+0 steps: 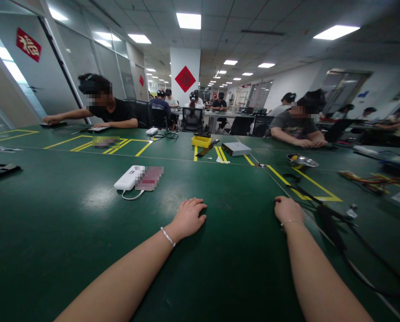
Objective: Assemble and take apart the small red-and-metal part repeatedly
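My left hand [189,217] rests palm down on the green table [86,232], fingers loosely stretched forward and holding nothing. My right hand [288,209] rests on the table about a forearm's width to the right, its fingers curled under into a loose fist with nothing visible in them. A silver bracelet sits on each wrist. A white power bank [129,178] with a white cable lies ahead and to the left of my left hand, beside a blurred reddish item. Black cables [323,214] lie just right of my right hand.
Yellow tape lines [307,183] mark the table. Farther off are a yellow bin [201,141], a grey box [236,148] and a metal dish [302,160]. People sit across the table at the left [102,107] and right [296,123]; others work behind.
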`<state>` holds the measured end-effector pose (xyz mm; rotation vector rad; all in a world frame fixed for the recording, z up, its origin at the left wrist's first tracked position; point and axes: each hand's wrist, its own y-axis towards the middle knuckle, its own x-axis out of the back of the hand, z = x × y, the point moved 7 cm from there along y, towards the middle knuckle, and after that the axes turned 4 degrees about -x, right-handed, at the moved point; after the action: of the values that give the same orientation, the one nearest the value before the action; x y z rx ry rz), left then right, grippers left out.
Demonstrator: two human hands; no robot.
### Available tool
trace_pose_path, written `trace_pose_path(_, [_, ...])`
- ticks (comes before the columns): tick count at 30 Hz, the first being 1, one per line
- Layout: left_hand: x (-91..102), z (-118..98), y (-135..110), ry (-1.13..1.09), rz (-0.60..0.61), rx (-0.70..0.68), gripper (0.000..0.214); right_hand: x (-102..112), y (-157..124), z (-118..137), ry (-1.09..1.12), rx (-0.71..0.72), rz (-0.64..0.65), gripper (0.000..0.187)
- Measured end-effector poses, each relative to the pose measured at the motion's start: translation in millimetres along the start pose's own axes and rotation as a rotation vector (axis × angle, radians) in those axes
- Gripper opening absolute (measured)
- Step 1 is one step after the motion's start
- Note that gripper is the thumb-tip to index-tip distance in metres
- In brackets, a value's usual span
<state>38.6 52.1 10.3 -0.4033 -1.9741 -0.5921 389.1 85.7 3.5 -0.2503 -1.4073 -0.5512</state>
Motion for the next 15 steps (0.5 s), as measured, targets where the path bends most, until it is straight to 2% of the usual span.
trace_pose_path(9, [-2.0,-0.1,0.1,0.020,0.032,0.008,0.036,0.5,1.1,-15.1,0.196,-0.180,-0.029,0.036])
trace_pose_path(12, [-1.3,-0.1,-0.1,-0.007,0.007,-0.002,0.035,4.4,-1.7,-17.2,0.225,-0.202,-0.061,0.035])
trace_pose_path(15, [2.0,-1.3,0.1,-0.053,-0.034,-0.009,0.032,14.4,-7.7,-5.7,0.249,-0.166,-0.112,0.034])
